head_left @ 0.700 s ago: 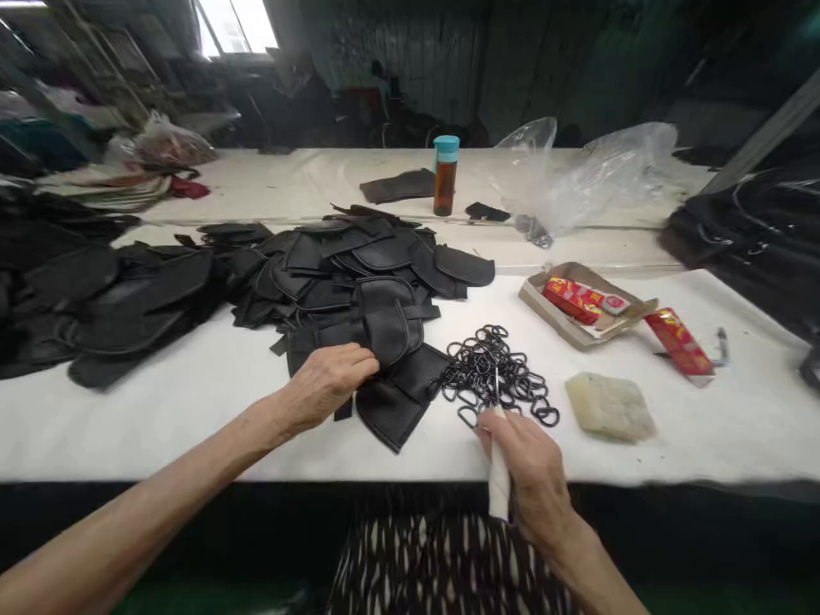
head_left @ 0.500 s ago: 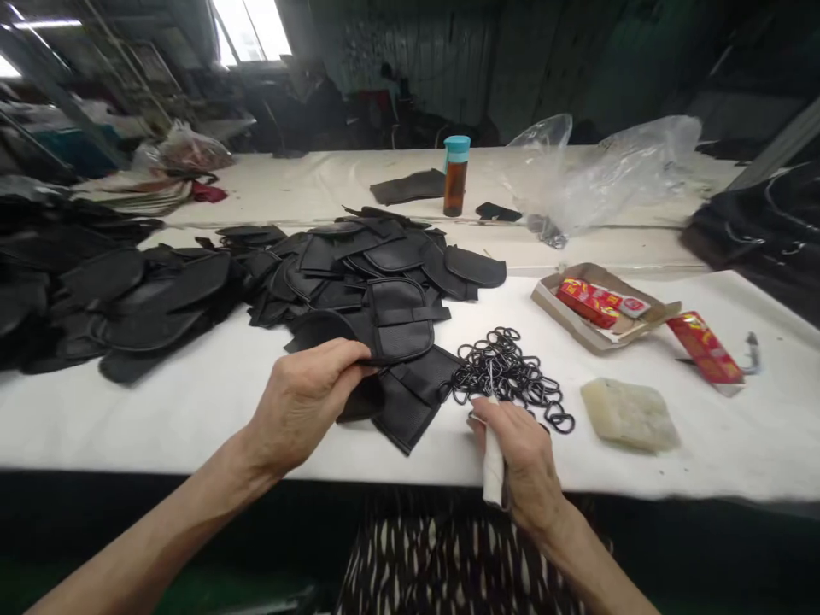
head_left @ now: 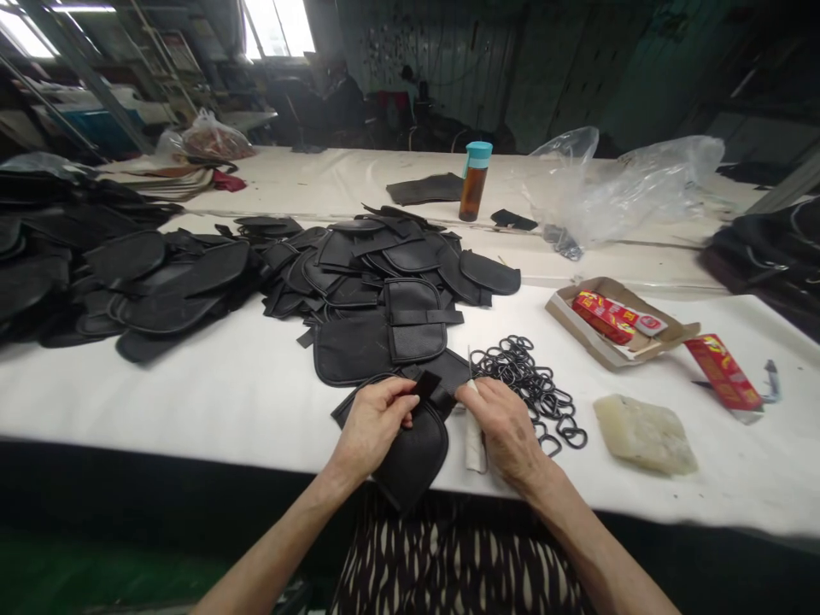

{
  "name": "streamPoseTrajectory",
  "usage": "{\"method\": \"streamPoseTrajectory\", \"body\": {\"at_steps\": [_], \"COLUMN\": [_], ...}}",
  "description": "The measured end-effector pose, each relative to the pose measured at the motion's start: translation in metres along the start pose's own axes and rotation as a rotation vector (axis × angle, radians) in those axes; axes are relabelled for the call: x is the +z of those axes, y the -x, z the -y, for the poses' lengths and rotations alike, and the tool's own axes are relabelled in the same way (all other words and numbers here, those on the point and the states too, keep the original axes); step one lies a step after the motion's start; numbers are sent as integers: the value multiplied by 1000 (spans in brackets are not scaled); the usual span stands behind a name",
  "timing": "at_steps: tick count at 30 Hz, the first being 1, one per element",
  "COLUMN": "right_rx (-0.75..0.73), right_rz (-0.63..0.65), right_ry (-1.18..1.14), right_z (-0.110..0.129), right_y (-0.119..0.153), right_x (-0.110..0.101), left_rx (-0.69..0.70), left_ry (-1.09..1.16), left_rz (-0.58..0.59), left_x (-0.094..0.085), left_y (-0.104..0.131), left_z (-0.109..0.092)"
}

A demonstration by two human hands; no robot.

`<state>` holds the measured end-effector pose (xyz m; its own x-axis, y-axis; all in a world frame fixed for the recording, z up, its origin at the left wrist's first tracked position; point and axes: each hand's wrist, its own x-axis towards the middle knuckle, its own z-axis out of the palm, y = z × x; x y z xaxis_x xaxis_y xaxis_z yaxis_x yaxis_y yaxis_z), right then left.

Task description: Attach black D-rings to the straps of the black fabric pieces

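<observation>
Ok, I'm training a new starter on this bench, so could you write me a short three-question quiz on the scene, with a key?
1. Multiple choice: what does the person's right hand hold?
a) a red packet
b) a white-handled tool
c) a clear plastic bag

2. True or false: the blue-capped bottle is lying on its side.

3. Short answer: what is the left hand pinching?

Key:
1. b
2. False; the bottle stands upright.
3. A black strap.
</observation>
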<state>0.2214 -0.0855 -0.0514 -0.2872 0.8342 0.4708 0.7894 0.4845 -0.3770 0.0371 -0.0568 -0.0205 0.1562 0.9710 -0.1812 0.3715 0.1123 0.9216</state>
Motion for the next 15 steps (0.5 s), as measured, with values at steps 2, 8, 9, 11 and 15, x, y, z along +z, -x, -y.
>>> {"method": "streamPoseTrajectory", "body": {"at_steps": [2,8,9,11,15], "right_rx": [74,293,307,299,136], "right_rz": [-60,-227,-249,-295,-331], "right_ry": [-56,-138,-139,-136,-57], "right_z": [-2,-2,0,3,9], "right_y": [6,13,13,11,10], "right_x": [-2,-12,-15,-19,-22], "left_rx": [-47,-86,-83,-107,-152], "left_ry": [32,-33,-38,-15,67], "left_rz": [-11,63,87,137,207], "left_x": [1,8,11,18,30], "left_y": [1,14,16,19,16], "left_z": [2,-7,-10,-15,-20]}}
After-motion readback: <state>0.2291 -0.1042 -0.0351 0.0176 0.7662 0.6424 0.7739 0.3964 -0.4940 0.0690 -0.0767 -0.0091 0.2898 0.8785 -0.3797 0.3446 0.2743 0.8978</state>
